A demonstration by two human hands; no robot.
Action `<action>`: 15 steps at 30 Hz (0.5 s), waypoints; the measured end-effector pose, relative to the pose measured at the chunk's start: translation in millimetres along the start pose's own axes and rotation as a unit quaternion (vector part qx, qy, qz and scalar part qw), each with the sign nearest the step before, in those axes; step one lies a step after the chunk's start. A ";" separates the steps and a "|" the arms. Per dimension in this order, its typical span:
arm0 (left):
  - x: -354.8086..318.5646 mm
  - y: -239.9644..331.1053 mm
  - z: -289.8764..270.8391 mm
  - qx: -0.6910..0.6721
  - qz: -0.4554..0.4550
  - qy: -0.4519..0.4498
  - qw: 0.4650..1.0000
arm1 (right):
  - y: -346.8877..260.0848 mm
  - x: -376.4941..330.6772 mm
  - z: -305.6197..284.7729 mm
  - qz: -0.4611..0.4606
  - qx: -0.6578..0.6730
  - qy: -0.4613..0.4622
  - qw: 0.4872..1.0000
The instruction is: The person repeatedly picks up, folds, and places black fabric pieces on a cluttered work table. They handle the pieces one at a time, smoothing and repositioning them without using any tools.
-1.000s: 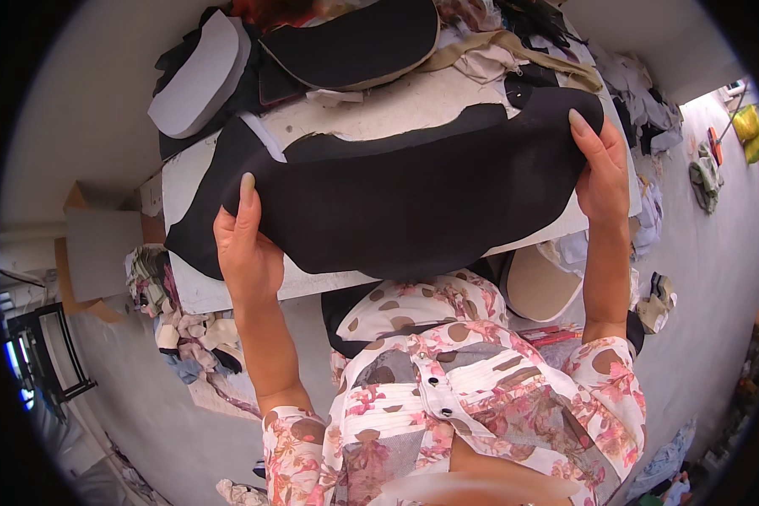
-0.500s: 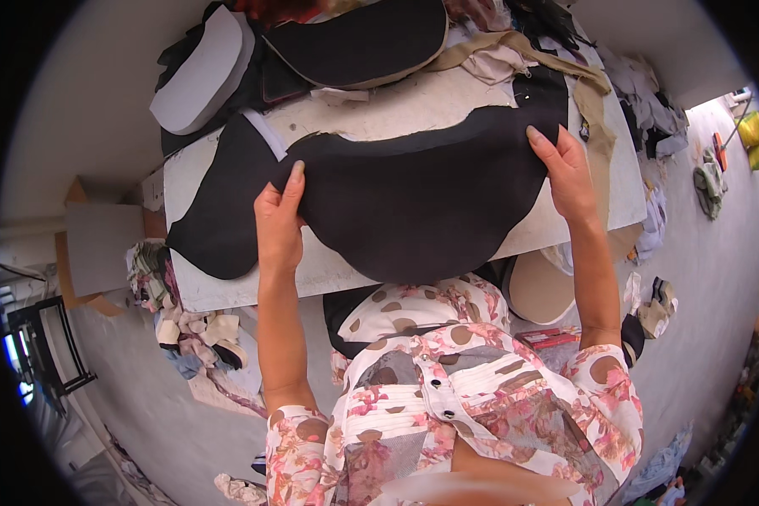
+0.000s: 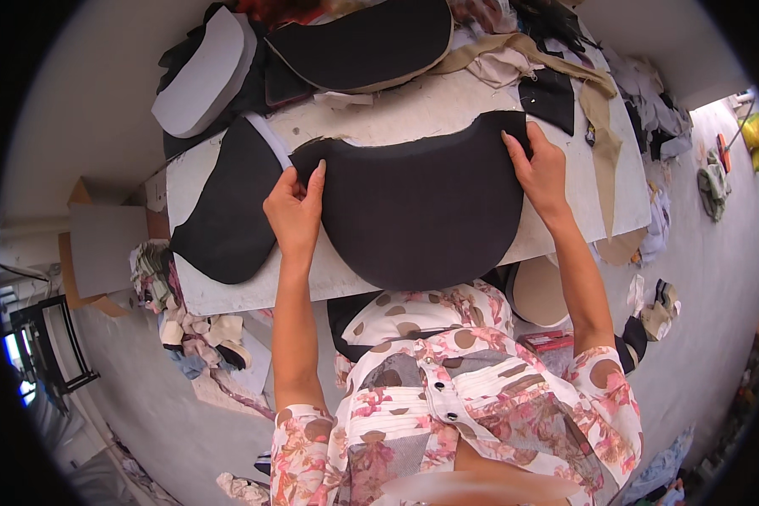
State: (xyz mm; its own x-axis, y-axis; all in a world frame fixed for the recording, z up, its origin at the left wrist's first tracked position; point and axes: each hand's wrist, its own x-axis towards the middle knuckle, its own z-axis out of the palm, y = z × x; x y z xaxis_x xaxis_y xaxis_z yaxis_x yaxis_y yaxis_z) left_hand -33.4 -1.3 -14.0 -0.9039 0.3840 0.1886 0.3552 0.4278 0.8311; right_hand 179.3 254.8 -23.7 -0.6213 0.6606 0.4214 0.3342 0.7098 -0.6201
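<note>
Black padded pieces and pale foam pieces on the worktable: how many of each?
Black pieces: 3 - one under both hands, one at the left, one at the far edge.
Pale foam pieces: 1 - far left corner.
Total: 4

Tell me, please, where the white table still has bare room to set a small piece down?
Bare table runs between the black padded piece under both hands and the dark panel at the far edge. A narrower strip lies right of the right hand. The far edge and left side are crowded with foam and fabric.

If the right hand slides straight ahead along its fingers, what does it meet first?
Likely the small black fabric piece just beyond the right hand, which grips the large black cut panel; depth is uncertain.
</note>
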 end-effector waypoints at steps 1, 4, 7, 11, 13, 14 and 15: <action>-0.5 -1.8 -0.3 0.001 -0.004 -0.002 1.000 | 0.3 -0.9 1.8 -0.013 -0.010 0.006 1.000; -0.1 -8.2 -2.0 0.000 -0.013 -0.005 1.000 | 1.6 -1.0 3.1 -0.037 -0.035 0.013 0.999; 0.3 -9.4 -2.2 -0.023 -0.028 -0.010 0.999 | 1.5 0.3 3.1 -0.054 -0.054 0.017 0.997; 0.1 -13.5 -5.0 -0.003 -0.039 -0.008 0.999 | -5.5 2.7 0.5 -0.061 -0.089 0.020 0.994; -4.1 -5.2 -9.4 0.038 -0.063 0.001 0.997 | -18.1 5.4 -11.1 -0.024 -0.121 0.007 0.992; -6.9 2.9 -10.8 0.066 0.009 0.028 0.997 | -26.3 6.3 -19.1 -0.005 -0.137 0.002 0.991; -11.3 11.4 -11.4 0.094 0.079 0.054 0.991 | -32.4 6.4 -24.3 -0.057 -0.155 0.016 0.986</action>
State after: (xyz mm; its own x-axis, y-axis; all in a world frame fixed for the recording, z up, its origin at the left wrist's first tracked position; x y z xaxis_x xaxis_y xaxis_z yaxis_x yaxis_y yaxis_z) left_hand -21.8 -10.1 -0.7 -0.8503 0.3723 0.3719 0.5229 0.5182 0.6768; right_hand 181.7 241.9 15.2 -0.6464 0.5756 0.5008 0.4663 0.8176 -0.3379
